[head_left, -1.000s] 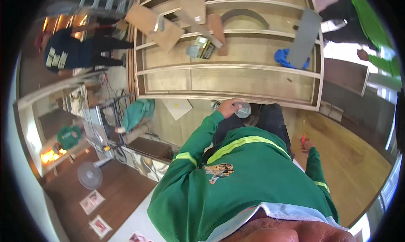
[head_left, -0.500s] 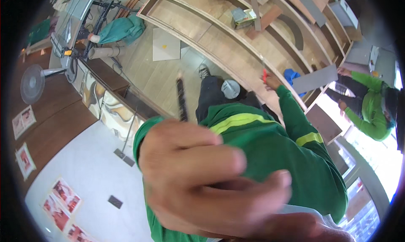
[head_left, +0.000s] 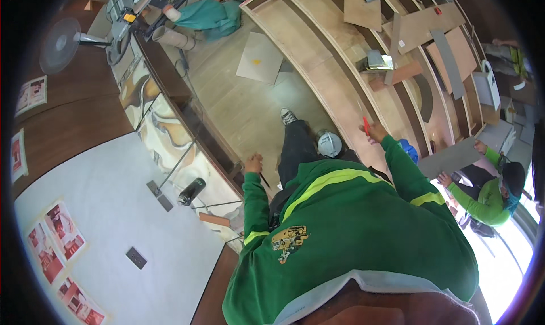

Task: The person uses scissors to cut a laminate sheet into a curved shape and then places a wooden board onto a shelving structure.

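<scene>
My right hand point(head_left: 376, 132), out over the near edge of the wooden shelving frame point(head_left: 335, 108), is closed around a slim red-handled tool point(head_left: 366, 125). Its thin shaft points away from me; its exact kind is too small to make out. Lowered beside the dark cabinet at left is my left hand point(head_left: 254, 164), its fingers partly curled. A thin dark thing point(head_left: 264, 179) shows just below it, and whether the hand holds this is unclear. A round greyish-white can point(head_left: 329, 144) stands by my leg, between the two hands. Blue material point(head_left: 408, 150) lies beyond my right forearm.
At right a co-worker in light green point(head_left: 489, 206) holds a grey board point(head_left: 451, 157). Loose panels and a small box point(head_left: 376, 60) lie across the frame. A black bottle point(head_left: 192, 191) stands near the marbled panel point(head_left: 164, 129). A flat pale board point(head_left: 259, 57) rests on the floor.
My left hand, large and blurred close to the camera before, has dropped to my left side. My right hand still holds the red-handled tool. The co-worker now has both hands at the grey board.
</scene>
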A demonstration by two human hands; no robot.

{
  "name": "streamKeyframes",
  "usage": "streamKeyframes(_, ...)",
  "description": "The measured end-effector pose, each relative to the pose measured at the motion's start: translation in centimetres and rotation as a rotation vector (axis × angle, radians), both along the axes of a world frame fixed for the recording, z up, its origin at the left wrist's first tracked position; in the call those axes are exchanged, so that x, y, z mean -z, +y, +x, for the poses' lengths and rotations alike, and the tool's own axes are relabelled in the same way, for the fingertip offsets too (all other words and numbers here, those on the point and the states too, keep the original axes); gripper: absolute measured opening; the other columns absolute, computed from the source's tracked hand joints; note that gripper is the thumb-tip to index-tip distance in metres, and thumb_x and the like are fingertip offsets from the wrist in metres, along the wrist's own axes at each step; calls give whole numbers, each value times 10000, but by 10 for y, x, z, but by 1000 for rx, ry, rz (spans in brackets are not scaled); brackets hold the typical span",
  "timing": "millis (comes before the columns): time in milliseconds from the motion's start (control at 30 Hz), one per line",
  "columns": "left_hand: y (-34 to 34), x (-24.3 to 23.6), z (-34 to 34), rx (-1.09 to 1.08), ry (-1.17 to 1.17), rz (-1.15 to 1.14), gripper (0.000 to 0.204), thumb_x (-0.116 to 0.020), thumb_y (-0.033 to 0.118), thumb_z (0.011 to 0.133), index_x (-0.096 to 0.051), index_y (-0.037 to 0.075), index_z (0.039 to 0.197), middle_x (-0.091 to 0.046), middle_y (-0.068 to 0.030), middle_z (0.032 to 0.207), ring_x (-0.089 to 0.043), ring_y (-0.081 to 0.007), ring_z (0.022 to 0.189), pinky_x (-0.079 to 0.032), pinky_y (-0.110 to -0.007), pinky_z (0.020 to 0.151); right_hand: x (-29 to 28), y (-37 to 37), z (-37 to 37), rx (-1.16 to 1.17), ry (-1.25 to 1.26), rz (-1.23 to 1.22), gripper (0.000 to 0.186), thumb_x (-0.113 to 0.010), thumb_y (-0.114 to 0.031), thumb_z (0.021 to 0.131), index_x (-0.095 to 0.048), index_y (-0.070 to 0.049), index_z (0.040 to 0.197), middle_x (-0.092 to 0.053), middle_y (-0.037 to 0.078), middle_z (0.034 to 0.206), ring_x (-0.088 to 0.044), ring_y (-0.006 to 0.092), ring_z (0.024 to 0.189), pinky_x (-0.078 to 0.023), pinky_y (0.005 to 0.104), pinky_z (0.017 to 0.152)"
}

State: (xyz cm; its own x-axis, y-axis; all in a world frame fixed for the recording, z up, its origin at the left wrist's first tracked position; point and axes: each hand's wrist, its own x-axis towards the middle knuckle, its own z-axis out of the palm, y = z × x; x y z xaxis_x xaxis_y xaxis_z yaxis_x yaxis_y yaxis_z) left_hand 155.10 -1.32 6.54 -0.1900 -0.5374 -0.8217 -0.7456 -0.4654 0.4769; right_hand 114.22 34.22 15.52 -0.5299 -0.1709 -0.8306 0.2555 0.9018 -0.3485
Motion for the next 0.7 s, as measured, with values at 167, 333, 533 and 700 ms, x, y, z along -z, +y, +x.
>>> streamKeyframes(167,34,76,109,-227,-45,504,245,-560,339,956,-677,123,951,-616,-17,682,-501,-145,453,-393,-302,401,-16,34,17,285,-124,233,445,-719,-461,851,-615,-36,767,-596,68,606,-563,174,445,-467,329,414)
streamKeyframes(333,-8,15,108,-450,-11,392,169,-590,296,953,-667,155,903,-589,2,668,-447,-103,418,-336,-262,346,-45,21,11,238,-187,266,400,-697,-425,878,-609,-55,753,-593,61,599,-549,171,441,-472,347,415)
streamKeyframes(533,-83,-3,92,-532,145,234,171,-605,262,952,-639,123,1046,-613,-4,731,-462,-85,470,-339,-234,356,-15,-21,-14,-220,0,216,569,-711,-578,814,-610,-59,605,-568,68,497,-561,177,395,-480,338,405)
streamKeyframes(700,-121,-23,61,-358,185,175,199,-596,260,950,-640,81,1025,-583,3,702,-477,-91,495,-360,-242,385,29,-46,-13,-324,102,-124,472,-628,-441,884,-634,-47,626,-593,100,516,-577,194,405,-482,350,419)
